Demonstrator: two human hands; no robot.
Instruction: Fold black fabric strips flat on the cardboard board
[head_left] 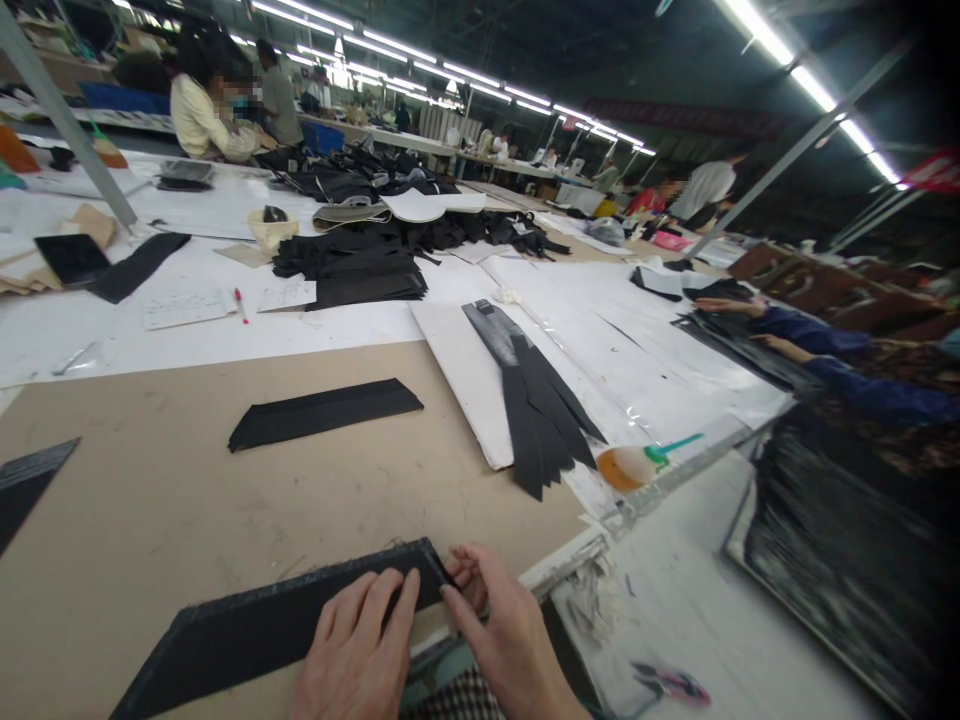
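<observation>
From afar I watch a black panel (232, 635) reach leftward from under the left hand (360, 645), which lies flat on it, fingers loosely together. The right hand (501, 618) pinches the panel's right end between thumb and fingers; beyond that hand I see black strips (529, 425), then a bottle (626, 467), and, to its right, a pink tool (684, 686).

**A factory workshop floor**

Rows of tube lights (814, 88) run above a wide hall, where several workers (281, 100) are spread among long worktops (337, 328). Heaps of cut black pieces (360, 280), a squeeze bottle (626, 467) of amber liquid and a handwritten sheet (184, 307) mark it as a place of manual production.
</observation>
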